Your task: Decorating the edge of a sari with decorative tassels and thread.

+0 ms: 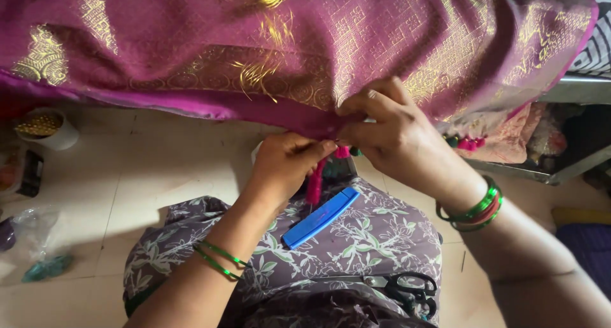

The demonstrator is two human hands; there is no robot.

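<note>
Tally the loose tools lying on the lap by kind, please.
Blue plastic case: 1
Black-handled scissors: 1
Total: 2
Both lie on the floral-print lap, apart from each other, below the hands.

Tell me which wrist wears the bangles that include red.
The right wrist: its bangles stack green with a red one, while the left wrist's bangles are thin and plain green.

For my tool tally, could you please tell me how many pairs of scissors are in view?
1: black-handled scissors lie on the floral cloth over the person's lap, lower right of the blue plastic case. Others may be hidden under the purple fabric.
</note>
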